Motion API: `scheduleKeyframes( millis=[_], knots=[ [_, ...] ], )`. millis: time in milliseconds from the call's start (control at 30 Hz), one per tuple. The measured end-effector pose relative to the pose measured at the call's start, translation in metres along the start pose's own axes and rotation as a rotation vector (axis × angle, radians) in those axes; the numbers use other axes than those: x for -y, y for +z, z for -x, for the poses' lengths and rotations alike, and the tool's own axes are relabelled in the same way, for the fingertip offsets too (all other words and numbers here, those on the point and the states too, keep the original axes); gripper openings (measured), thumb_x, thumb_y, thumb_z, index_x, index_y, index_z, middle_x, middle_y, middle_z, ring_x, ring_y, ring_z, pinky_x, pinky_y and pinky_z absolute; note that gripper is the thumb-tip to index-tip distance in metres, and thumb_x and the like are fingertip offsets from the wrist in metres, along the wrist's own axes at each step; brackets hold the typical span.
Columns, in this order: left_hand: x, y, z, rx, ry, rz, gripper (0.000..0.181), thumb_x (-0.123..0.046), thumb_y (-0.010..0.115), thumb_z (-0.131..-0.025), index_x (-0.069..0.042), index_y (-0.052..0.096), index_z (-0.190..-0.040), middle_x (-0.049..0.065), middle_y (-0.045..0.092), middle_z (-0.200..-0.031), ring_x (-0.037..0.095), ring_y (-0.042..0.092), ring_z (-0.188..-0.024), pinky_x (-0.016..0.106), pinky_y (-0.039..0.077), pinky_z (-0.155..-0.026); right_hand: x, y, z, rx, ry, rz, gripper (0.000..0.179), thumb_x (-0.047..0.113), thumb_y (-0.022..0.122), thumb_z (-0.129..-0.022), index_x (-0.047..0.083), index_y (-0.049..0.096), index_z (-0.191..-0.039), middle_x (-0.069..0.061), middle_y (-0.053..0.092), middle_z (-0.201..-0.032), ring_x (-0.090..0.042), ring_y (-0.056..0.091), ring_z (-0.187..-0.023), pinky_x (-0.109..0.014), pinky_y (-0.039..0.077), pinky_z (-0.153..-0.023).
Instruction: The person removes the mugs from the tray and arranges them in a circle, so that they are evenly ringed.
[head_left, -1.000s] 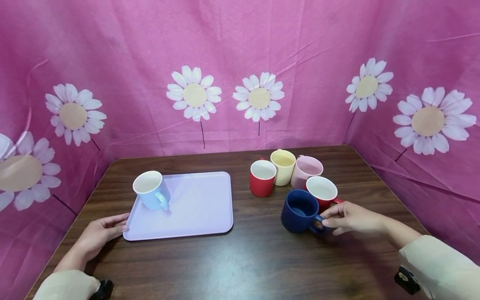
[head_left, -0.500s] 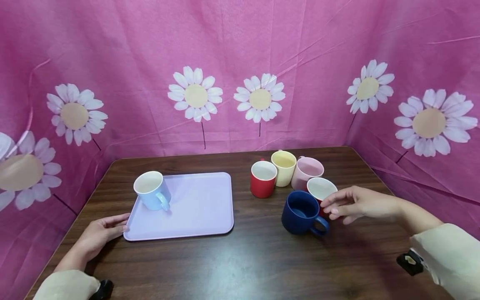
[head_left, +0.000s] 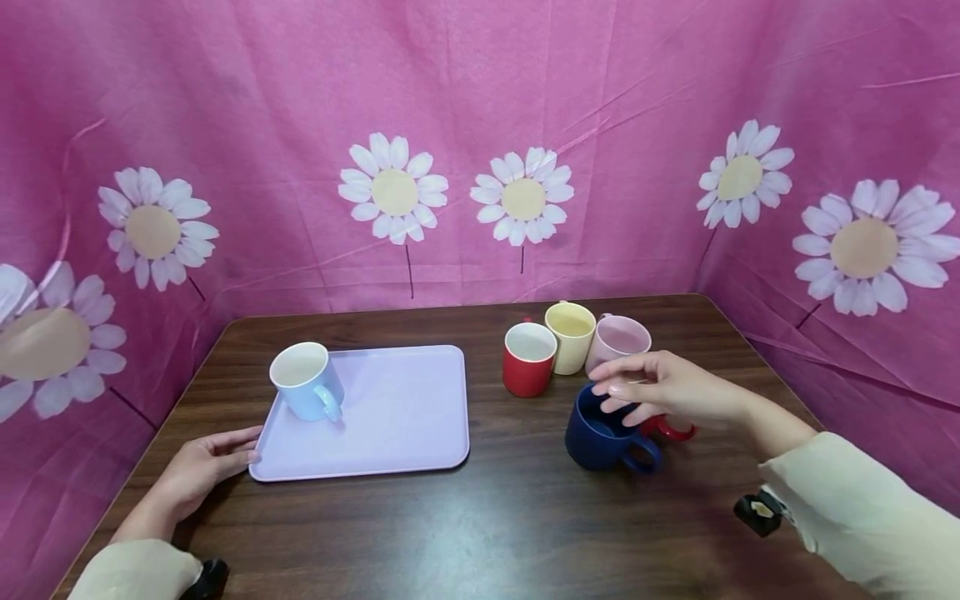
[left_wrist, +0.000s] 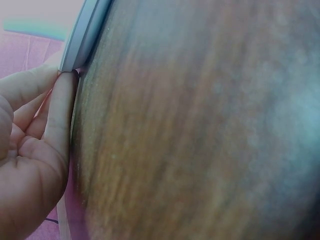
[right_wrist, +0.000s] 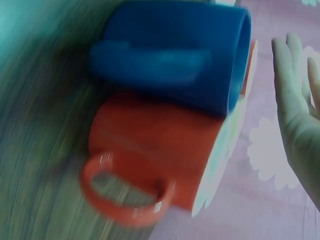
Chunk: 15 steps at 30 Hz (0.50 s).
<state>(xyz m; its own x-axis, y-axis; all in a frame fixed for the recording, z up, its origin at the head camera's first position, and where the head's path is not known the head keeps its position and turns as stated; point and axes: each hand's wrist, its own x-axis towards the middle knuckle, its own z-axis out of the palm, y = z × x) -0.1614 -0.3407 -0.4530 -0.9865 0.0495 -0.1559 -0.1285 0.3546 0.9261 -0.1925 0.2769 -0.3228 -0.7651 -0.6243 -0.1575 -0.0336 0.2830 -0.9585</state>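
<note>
My left hand (head_left: 202, 468) holds the left edge of the lilac tray (head_left: 397, 417); the left wrist view shows fingertips on both sides of its rim (left_wrist: 82, 40). A light blue mug (head_left: 306, 387) stands upright at the tray's left end. My right hand (head_left: 667, 387), empty with fingers loosely extended, hovers over the navy mug (head_left: 592, 442) and a red mug. In the right wrist view this hand (right_wrist: 300, 105) is apart from the rims of the navy mug (right_wrist: 170, 30) and red mug (right_wrist: 155, 145). From the head, that red mug is mostly hidden, its handle (head_left: 667, 429) showing.
Behind the navy mug stand another red mug (head_left: 528, 367), a yellow mug (head_left: 570, 342) and a pink mug (head_left: 622, 335), close together. The brown wooden table (head_left: 420, 533) ends at a pink flowered curtain (head_left: 480, 100) on three sides.
My right hand has let go of the navy mug's handle, risen, then moved left over the mugs. The navy mug stays in place. My left hand keeps still at the tray.
</note>
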Motion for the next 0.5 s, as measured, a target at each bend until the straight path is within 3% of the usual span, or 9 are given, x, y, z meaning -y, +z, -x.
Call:
scheduleKeyframes(
  millis=[200, 500],
  knots=[
    [0.002, -0.001, -0.001, 0.007, -0.003, 0.015, 0.055, -0.005, 0.067, -0.088, 0.018, 0.042, -0.131, 0.016, 0.066, -0.110, 0.000, 0.061, -0.091, 0.018, 0.050, -0.076, 0.003, 0.025, -0.025, -0.040, 0.011, -0.047, 0.044, 0.013, 0.059, -0.096, -0.010, 0.046, -0.131, -0.025, 0.054, -0.127, -0.032, 0.061, -0.106, -0.048, 0.052, -0.082],
    [0.002, -0.001, -0.002, 0.006, -0.014, 0.009, 0.057, -0.008, 0.068, -0.089, 0.017, 0.041, -0.132, 0.022, 0.063, -0.113, 0.002, 0.062, -0.091, 0.019, 0.051, -0.076, 0.013, 0.064, -0.066, -0.037, -0.020, 0.047, 0.038, 0.013, 0.063, -0.093, -0.006, 0.055, -0.125, -0.017, 0.063, -0.115, -0.035, 0.062, -0.102, -0.043, 0.055, -0.077]
  ],
)
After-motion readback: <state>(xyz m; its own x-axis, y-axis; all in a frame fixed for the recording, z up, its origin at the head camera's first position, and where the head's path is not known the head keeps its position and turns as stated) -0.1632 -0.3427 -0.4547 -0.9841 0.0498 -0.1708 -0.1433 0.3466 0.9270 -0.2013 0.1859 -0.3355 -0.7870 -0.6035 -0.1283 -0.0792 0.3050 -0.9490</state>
